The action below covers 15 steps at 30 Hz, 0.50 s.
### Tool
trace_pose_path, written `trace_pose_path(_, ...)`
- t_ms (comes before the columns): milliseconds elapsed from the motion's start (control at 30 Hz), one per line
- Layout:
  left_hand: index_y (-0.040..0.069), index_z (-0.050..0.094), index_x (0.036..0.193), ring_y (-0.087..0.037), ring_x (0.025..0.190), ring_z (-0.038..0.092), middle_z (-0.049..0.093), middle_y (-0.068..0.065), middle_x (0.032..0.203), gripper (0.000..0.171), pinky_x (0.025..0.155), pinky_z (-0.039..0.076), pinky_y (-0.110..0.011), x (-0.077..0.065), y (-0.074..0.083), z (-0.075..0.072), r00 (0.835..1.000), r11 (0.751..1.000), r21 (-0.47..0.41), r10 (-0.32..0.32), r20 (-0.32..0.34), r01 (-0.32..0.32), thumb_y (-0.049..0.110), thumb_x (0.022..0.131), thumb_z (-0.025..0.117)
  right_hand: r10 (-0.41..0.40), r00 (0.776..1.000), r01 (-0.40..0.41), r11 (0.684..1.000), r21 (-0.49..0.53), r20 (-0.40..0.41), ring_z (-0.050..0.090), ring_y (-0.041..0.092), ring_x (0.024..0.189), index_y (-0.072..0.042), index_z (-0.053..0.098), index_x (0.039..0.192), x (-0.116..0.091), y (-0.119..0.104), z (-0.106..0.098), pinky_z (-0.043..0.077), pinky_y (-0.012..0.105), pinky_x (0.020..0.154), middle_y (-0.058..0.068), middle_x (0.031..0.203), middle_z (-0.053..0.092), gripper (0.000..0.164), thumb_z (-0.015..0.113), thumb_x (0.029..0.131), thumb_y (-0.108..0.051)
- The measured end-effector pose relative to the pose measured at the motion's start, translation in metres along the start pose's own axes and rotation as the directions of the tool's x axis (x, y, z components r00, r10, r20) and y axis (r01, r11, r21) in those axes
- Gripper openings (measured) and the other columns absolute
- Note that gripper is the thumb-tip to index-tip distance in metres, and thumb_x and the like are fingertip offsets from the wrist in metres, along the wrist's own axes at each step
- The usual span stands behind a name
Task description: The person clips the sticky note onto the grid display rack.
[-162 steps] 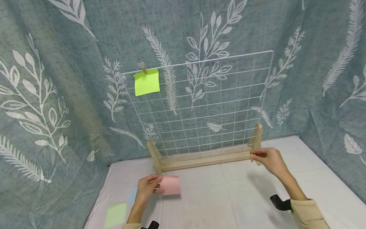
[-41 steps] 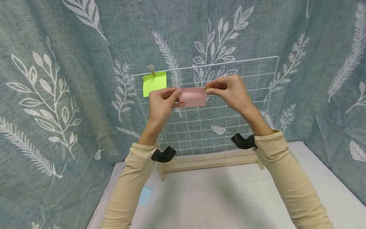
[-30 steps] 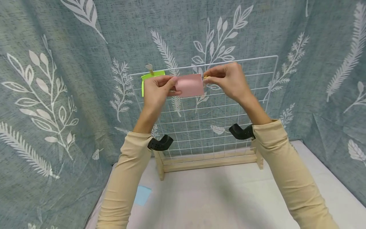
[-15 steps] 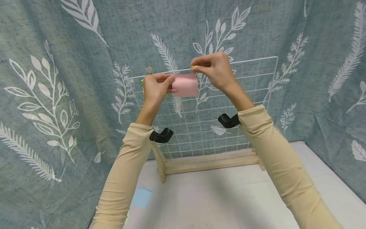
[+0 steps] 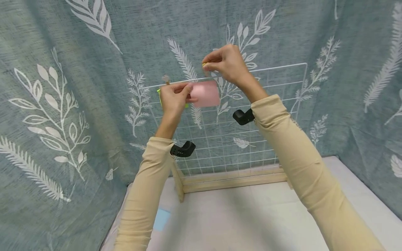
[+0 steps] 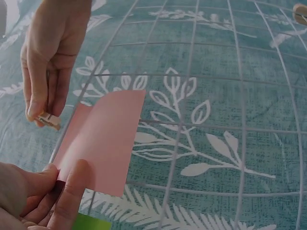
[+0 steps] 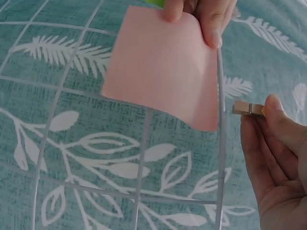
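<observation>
My left hand [image 5: 173,99] pinches a pink sheet of paper [image 5: 205,94] by its left side and holds it against the white wire grid [image 5: 251,120], its upper edge near the top bar. Just above that bar, my right hand [image 5: 227,64] pinches a small wooden clothespin [image 7: 247,108] between thumb and fingers. In the right wrist view the clothespin points toward the bar and stays apart from the paper. A lime-green note [image 5: 187,105] hangs on the grid, mostly hidden behind my left hand, under a heart-topped clothespin [image 5: 165,79].
A wooden base [image 5: 235,183] carries the grid on a table with a white cover [image 5: 220,216]. On the table's left lies a blue note [image 5: 161,219], partly behind the left sleeve. A patterned teal curtain [image 5: 103,52] surrounds the table.
Both hands have risen from table level to the grid's top, bringing the pink paper and clothespin. In the last second my right hand has moved up and left, above the bar.
</observation>
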State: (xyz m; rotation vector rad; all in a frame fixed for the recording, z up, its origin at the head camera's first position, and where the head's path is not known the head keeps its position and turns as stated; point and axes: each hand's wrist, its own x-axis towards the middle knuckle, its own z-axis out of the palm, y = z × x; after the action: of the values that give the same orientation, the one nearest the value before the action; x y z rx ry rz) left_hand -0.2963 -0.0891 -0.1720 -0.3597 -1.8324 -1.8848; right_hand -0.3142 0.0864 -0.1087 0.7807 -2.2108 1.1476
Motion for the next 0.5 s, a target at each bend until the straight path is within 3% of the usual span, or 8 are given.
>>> trace_pose_path(233, -0.011, 0.071, 0.105, -0.011, 0.057, 0.068, 0.07, -0.027, 0.095, 0.021, 0.057, 0.062, -0.025, 0.0002, -0.0039, 0.0037, 0.999, 1.0, -0.002, -0.004, -0.035, 0.004, 0.004, 0.091, 0.069, 0.063, 0.997, -0.063, 0.998, 0.011, 0.044, 0.07, 0.021, 0.094, 0.002, 0.075, 0.104, 0.0043, 0.0041, 0.0027, 0.058, 0.022, 0.086, 0.014, 0.107, 0.072, 0.019, 0.071, 0.09, -0.01)
trace_pose_path(500, -0.012, 0.071, 0.105, -0.011, 0.057, 0.068, 0.071, -0.026, 0.095, 0.021, 0.056, 0.062, -0.025, 0.0036, -0.004, 0.0063, 0.999, 0.999, -0.046, -0.001, -0.049, -0.001, 0.003, 0.091, 0.069, 0.049, 0.992, -0.051, 0.998, 0.022, 0.114, 0.071, 0.024, 0.091, 0.005, 0.073, 0.105, 0.0086, 0.0042, 0.0072, 0.06, 0.024, 0.083, 0.018, 0.106, 0.072, 0.018, 0.07, 0.091, -0.005)
